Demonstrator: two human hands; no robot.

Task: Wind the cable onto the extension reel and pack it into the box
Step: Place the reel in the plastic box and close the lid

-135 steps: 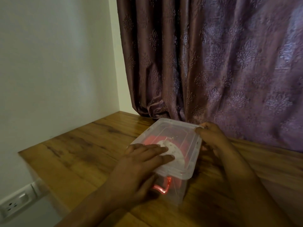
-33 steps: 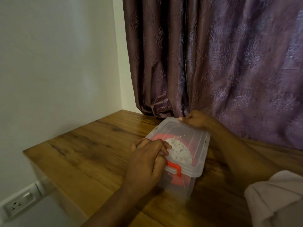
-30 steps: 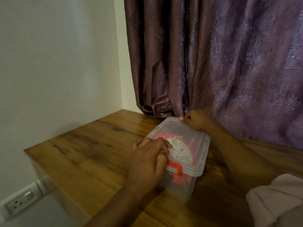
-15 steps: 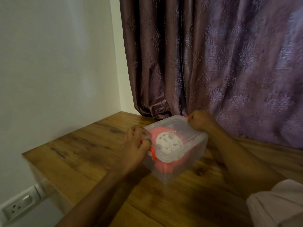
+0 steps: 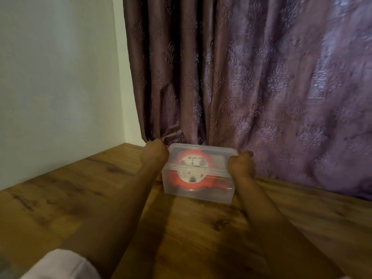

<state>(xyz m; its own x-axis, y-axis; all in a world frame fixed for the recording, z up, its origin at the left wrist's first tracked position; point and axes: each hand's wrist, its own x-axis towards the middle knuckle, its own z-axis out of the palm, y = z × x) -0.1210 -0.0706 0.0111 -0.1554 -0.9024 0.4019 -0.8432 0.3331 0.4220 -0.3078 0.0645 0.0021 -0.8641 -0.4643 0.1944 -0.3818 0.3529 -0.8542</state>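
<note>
Two hands clamp the box [image 5: 198, 176] from its short ends: we see the left hand [image 5: 154, 154] curled round the left end near the lid's corner, and the right hand [image 5: 240, 165] curled round the right end, knuckles toward us. The fingertips of both are tucked behind the plastic, so we cannot make out exactly what they pinch; a sliver of red shows beside each hand, perhaps a latch, but it is too small to tell. The lid [image 5: 201, 153] sits on top of the box. Through the clear, slightly blurred walls we see the extension reel [image 5: 191, 172], red with a white face, lying inside; its cable is not distinguishable. The box rests on the wooden table [image 5: 80, 198], far from us, just in front of the purple curtain [image 5: 251, 77], whose folds fall to the tabletop behind it. Both forearms stretch out across the wood. A pale sleeve [image 5: 60, 264] is cut off at the bottom left corner. A plain wall [image 5: 60, 67] fills the left side.
</note>
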